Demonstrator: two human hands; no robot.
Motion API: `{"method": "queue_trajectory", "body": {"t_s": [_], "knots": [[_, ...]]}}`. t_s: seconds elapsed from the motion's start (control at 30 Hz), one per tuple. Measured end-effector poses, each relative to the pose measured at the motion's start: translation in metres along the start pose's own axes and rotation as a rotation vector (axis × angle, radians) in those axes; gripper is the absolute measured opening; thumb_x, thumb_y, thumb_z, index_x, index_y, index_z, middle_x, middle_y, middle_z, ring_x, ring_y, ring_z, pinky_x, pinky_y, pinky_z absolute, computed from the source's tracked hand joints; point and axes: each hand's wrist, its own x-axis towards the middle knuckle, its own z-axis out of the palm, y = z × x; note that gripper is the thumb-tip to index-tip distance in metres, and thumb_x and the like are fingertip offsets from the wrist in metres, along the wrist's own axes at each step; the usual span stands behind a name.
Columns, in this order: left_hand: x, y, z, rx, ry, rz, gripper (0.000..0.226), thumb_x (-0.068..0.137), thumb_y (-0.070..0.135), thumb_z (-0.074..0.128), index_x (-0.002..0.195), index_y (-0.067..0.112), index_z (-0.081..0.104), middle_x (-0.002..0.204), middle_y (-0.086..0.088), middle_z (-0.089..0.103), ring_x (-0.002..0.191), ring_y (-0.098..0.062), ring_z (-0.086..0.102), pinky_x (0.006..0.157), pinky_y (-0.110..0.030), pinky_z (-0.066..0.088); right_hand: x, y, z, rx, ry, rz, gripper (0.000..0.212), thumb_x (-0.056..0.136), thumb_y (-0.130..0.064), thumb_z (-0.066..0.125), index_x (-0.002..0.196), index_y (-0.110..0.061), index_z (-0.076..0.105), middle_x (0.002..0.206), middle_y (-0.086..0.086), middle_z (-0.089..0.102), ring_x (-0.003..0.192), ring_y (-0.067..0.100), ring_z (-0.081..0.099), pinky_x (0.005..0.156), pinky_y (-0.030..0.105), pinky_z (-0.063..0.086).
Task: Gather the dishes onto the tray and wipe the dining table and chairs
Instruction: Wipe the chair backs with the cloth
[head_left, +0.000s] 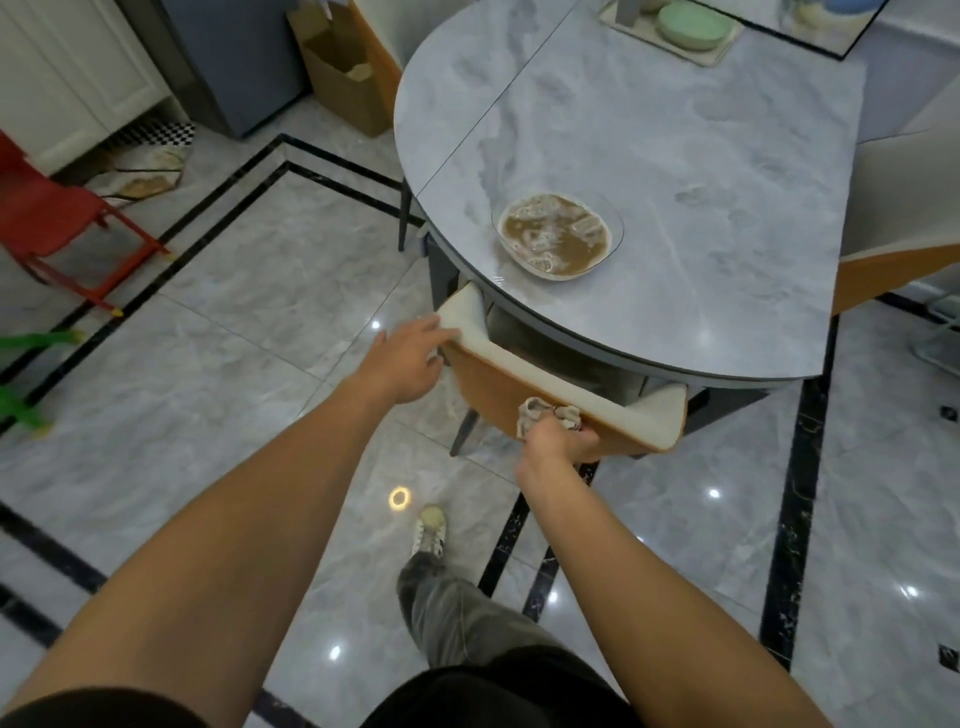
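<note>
At the near end of the dining table (675, 156), seen from the head camera (the only view on offer), a chair (498, 397) with an orange back and a cream padded top edge is tucked under the rim. The left hand (410, 358) lies on the chair's left corner with its fingers fairly straight and loosely spread, touching the cream padding. The right hand (556, 441) has its fingers curled round a crumpled pale cloth (545, 415), pressing it to the top edge of the chair back. The cloth looks soft, light and limp, so a bunched fist suits it. The chair is probably stiff and fairly heavy, best taken by the top of its back at both ends if it is to be drawn out for wiping. On the table just beyond the chair stands a clear glass bowl (617, 236), close to the rim and holding brown, foamy liquid (550, 239). It is likely fragile, slippery and ready to slop, so it wants two hands under its sides and a level carry. At the far end sits the tray (724, 47), well apart from the bowl, with a green dish (691, 26) already on it; what else it holds is cut off by the frame. The bowl is not yet gathered.
</note>
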Motion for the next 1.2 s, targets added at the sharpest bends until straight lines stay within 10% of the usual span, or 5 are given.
{"method": "queue_trajectory", "body": {"t_s": [0.33, 0.53, 0.7, 0.9, 1.2], "knots": [[-0.024, -0.122, 0.031, -0.549, 0.145, -0.311, 0.042, 0.102, 0.011, 0.062, 0.143, 0.012, 0.059, 0.147, -0.015, 0.054, 0.139, -0.029, 0.050, 0.108, -0.019, 0.030, -0.061, 0.027, 0.104, -0.132, -0.149, 0.192, 0.046, 0.110, -0.010, 0.041, 0.154, -0.001, 0.033, 0.146, 0.021, 0.049, 0.134, 0.038, 0.051, 0.106, 0.040, 0.050], [-0.040, -0.156, 0.065, -0.754, 0.075, -0.525, 0.029, 0.101, 0.012, 0.062, 0.129, 0.021, 0.066, 0.137, -0.012, 0.064, 0.121, -0.026, 0.063, 0.098, -0.033, 0.048, -0.068, 0.045, 0.149, 0.074, -0.319, 0.407, 0.024, 0.109, -0.007, 0.041, 0.124, -0.002, 0.060, 0.115, 0.015, 0.065, 0.098, 0.022, 0.063, 0.099, 0.034, 0.050], [-0.041, -0.176, 0.076, -0.796, 0.063, -0.640, 0.020, 0.099, 0.011, 0.059, 0.110, 0.025, 0.068, 0.114, -0.011, 0.070, 0.087, -0.021, 0.065, 0.074, -0.028, 0.046, -0.092, 0.046, 0.169, 0.158, -0.626, 0.452, 0.037, 0.104, -0.010, 0.053, 0.141, -0.012, 0.052, 0.135, 0.020, 0.063, 0.120, 0.032, 0.065, 0.079, 0.040, 0.062], [-0.008, -0.175, 0.070, -0.908, -0.007, -0.640, 0.021, 0.100, 0.011, 0.056, 0.100, 0.024, 0.073, 0.105, -0.009, 0.073, 0.086, -0.026, 0.069, 0.074, -0.034, 0.054, -0.052, 0.076, 0.120, -0.027, -0.378, 0.489, 0.019, 0.108, -0.007, 0.043, 0.107, -0.004, 0.062, 0.104, 0.018, 0.063, 0.090, 0.026, 0.061, 0.082, 0.035, 0.049], [0.026, -0.183, 0.070, -1.141, -0.092, -0.754, 0.021, 0.101, 0.003, 0.054, 0.096, 0.014, 0.070, 0.096, -0.011, 0.071, 0.076, -0.020, 0.068, 0.062, -0.025, 0.047, -0.028, 0.070, 0.145, 0.106, -0.270, 0.466, 0.021, 0.106, -0.007, 0.048, 0.118, -0.003, 0.065, 0.107, 0.017, 0.070, 0.097, 0.025, 0.066, 0.102, 0.037, 0.050]]}}
